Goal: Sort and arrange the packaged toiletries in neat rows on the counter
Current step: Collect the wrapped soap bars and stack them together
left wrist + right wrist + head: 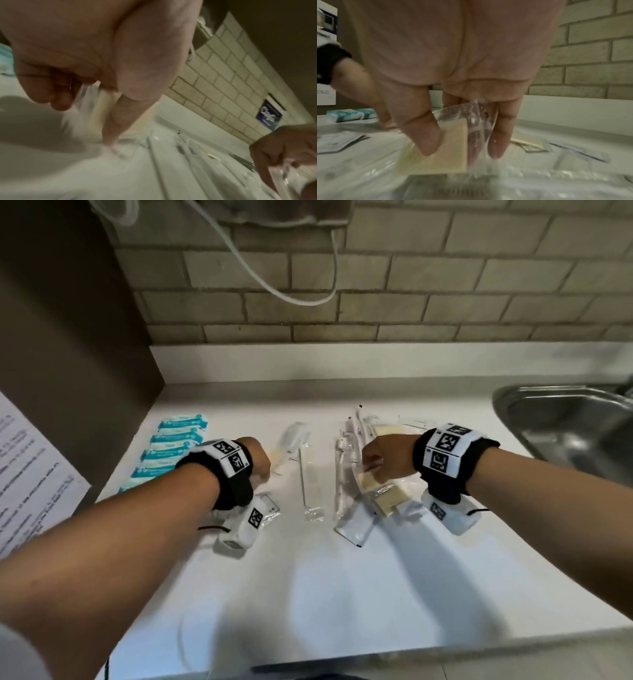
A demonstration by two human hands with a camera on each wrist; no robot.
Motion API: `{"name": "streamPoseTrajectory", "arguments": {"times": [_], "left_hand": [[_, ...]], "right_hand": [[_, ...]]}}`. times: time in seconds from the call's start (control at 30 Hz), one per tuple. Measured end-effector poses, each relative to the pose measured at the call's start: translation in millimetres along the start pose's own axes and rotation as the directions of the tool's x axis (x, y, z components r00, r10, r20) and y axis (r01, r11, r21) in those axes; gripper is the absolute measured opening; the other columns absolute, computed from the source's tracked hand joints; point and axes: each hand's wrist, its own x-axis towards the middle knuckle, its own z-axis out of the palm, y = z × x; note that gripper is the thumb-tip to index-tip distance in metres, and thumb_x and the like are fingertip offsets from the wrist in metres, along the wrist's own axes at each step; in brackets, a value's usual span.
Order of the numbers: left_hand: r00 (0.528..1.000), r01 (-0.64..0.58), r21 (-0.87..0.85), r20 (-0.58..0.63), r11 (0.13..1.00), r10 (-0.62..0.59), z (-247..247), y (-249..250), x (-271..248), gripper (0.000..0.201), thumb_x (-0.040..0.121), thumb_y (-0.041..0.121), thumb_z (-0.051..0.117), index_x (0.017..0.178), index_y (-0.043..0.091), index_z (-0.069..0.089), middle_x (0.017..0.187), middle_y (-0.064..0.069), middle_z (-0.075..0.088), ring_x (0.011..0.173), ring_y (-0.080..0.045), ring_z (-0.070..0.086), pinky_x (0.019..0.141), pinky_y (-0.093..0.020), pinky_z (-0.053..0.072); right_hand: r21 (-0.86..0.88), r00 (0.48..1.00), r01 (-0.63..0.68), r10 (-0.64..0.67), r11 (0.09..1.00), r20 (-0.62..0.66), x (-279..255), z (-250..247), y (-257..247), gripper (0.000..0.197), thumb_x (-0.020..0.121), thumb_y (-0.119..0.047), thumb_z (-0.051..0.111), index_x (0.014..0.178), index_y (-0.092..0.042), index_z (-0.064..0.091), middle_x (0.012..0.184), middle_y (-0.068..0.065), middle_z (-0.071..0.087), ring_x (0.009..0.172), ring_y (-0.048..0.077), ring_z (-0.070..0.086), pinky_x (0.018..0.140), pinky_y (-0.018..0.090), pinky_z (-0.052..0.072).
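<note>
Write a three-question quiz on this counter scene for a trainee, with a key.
1. True or false: the right hand pinches a clear packet with a cream-coloured item inside.
2. The blue-and-white packets lie: A) in the sink, B) in a column at the counter's left, C) in the right-hand pile.
3. Fill in: the left hand holds a ____ packet.

Key: 1 true; 2 B; 3 clear (its contents are blurred).

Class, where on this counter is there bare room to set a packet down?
Bare counter lies nearest the person, and along the backsplash behind the packets. Crowded: teal packets on the left, clear packets in the middle.
</note>
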Motion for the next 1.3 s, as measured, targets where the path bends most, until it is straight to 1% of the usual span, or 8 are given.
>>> {"name": "streamPoseTrajectory", "arguments": {"times": [0.07,0.2,0.3,0.4,0.57,0.77,1.0,1.3], "left_hand": [[0.994,-0.066,-0.036,-0.088,0.997,0.063,-5,20,-8,0.049,0.073,0.041,0.075,0.103,0.004,0.062,0.100,-0.009,0.065,0.097,-0.032,0.065,0.082,-0.033,0.052],[0.930,-0.345,-0.237,-0.220,0.908,0.296,-17,74,-30,0.032,0.082,0.023,0.073,0.108,0.012,0.057,0.108,-0.008,0.064,0.083,-0.021,0.056,0.065,-0.026,0.038],[0.883,-0.466,-0.359,-0.246,0.808,0.400,-9,109,-42,0.039,0.075,0.017,0.081,0.107,0.013,0.059,0.093,-0.005,0.067,0.062,-0.015,0.061,0.051,-0.022,0.045],[0.872,-0.489,-0.469,-0.258,0.735,0.416,3,134,-49,0.056,0.070,0.018,0.086,0.114,0.018,0.051,0.092,-0.004,0.065,0.059,-0.015,0.066,0.050,-0.019,0.051],[0.859,-0.503,-0.512,-0.385,0.697,0.337,15,147,-39,0.034,0.079,0.022,0.079,0.109,0.020,0.063,0.096,-0.011,0.071,0.072,-0.023,0.071,0.067,-0.034,0.059],[0.869,-0.435,-0.491,-0.448,0.755,0.209,6,151,-23,0.032,0.095,0.022,0.058,0.125,0.014,0.053,0.118,-0.011,0.059,0.099,-0.031,0.064,0.085,-0.033,0.049],[0.916,-0.378,-0.663,-0.369,0.646,0.158,0,162,-15,0.024,0.100,0.007,0.043,0.123,0.013,0.040,0.111,-0.020,0.059,0.078,-0.032,0.066,0.082,-0.052,0.056],[0.938,-0.335,-0.709,-0.315,0.621,0.146,7,154,-5,0.027,0.098,0.001,0.038,0.121,0.015,0.039,0.090,-0.008,0.059,0.072,-0.027,0.062,0.075,-0.046,0.056]], "right_hand": [[-0.015,0.999,0.003,-0.002,1.000,0.051,-6,10,8,0.028,0.083,-0.016,0.059,0.066,-0.026,0.039,0.076,-0.009,0.046,0.087,0.019,0.044,0.073,0.025,0.039],[0.034,0.993,0.031,-0.035,0.999,0.115,-19,33,25,0.031,0.084,-0.011,0.059,0.113,-0.015,0.049,0.094,-0.007,0.052,0.091,0.014,0.051,0.068,0.015,0.040],[-0.066,0.995,0.095,-0.095,0.993,0.012,-15,47,36,0.029,0.083,-0.025,0.060,0.108,-0.020,0.047,0.113,0.001,0.058,0.099,0.022,0.056,0.081,0.024,0.047],[-0.209,0.984,0.175,-0.176,0.962,0.015,-14,46,43,0.022,0.089,-0.030,0.055,0.107,-0.018,0.053,0.123,0.004,0.054,0.112,0.024,0.049,0.093,0.028,0.040],[-0.010,0.960,0.235,-0.234,0.972,-0.152,-12,33,54,0.025,0.071,-0.031,0.071,0.071,-0.030,0.047,0.095,-0.002,0.051,0.088,0.020,0.048,0.077,0.032,0.048],[0.296,0.969,0.189,-0.129,0.936,-0.210,13,-9,96,0.033,0.077,-0.020,0.078,0.103,-0.014,0.058,0.099,0.000,0.060,0.089,0.020,0.054,0.072,0.028,0.042],[0.166,0.998,0.005,0.006,0.986,-0.065,77,-18,119,0.085,0.075,-0.025,0.081,0.146,-0.015,0.035,0.137,0.007,0.055,0.121,0.028,0.055,0.100,0.034,0.046],[-0.056,0.978,0.070,-0.080,0.996,-0.193,77,-21,113,0.051,0.070,-0.029,0.081,0.114,-0.016,0.059,0.123,0.007,0.054,0.107,0.026,0.050,0.079,0.035,0.049]]}}
